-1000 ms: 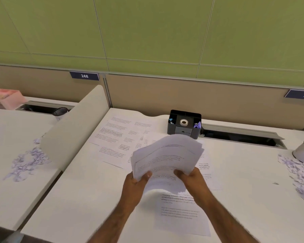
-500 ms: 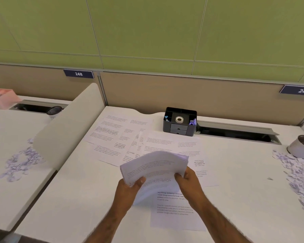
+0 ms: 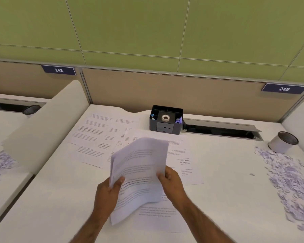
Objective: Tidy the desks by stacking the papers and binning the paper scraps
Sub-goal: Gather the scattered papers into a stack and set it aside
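A sheaf of printed papers (image 3: pixel 139 165) is held above the white desk (image 3: pixel 226 199), tilted with its far end raised. My left hand (image 3: pixel 107 193) grips its left edge and my right hand (image 3: pixel 170 181) grips its right edge. Several loose printed sheets (image 3: pixel 98 135) still lie spread on the desk behind and under the sheaf, and one sheet (image 3: pixel 158 220) lies near my forearms. A heap of purple-white paper scraps (image 3: pixel 291 181) covers the desk's right side. More scraps (image 3: pixel 0 162) lie on the neighbouring desk at the left.
A black desk organiser (image 3: pixel 166 120) with a tape roll stands at the back. A white cup (image 3: pixel 282 142) sits at the right by the scraps, a dark mesh cup (image 3: pixel 32 109) at the left. A white divider panel (image 3: pixel 47 127) separates the two desks. A cable tray slot (image 3: pixel 221 129) runs behind.
The sheaf has turned from lying wide between my hands to standing more upright and lengthwise, and both hands have shifted their hold along its lower edges. The view has tilted slightly down.
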{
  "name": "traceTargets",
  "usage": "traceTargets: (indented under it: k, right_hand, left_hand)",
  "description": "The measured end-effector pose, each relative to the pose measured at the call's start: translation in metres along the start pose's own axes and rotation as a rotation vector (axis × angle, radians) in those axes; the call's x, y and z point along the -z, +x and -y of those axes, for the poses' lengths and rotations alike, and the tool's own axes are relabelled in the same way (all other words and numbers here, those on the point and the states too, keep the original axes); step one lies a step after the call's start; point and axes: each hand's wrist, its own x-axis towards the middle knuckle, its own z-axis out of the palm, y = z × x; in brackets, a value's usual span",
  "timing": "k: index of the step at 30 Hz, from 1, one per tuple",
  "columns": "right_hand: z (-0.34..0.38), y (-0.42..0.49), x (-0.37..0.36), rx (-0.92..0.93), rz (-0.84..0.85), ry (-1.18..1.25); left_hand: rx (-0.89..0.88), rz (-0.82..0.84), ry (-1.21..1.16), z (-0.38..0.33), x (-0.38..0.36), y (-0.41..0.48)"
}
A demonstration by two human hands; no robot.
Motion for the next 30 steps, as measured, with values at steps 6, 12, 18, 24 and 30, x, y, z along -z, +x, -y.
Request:
traceTargets:
  k: [6, 12, 18, 24, 30]
  right_hand:
    - [-0.029, 0.043, 0.053, -0.206, -0.295, -0.356]
    - [-0.055, 0.046, 0.049, -0.394, -0.109, -0.694]
    - [-0.061, 0.032, 0.022, -0.382, -0.138, -0.895]
    - [-0.058, 0.032, 0.023, -0.420, -0.130, -0.807]
    - [-0.061, 0.034, 0.025, -0.541, -0.179, -0.545]
  left_hand:
    - [0.072, -0.070, -0.165, -0.009, 0.026, 0.011]
    - [0.139, -0.179, -0.236, -0.013, 0.048, 0.012]
    - [0.182, -0.186, -0.189, -0.008, 0.049, 0.006]
    - [0.243, -0.150, -0.128, 0.003, 0.047, 0.009]
    - [0.266, -0.112, -0.105, 0.001, 0.045, 0.011]
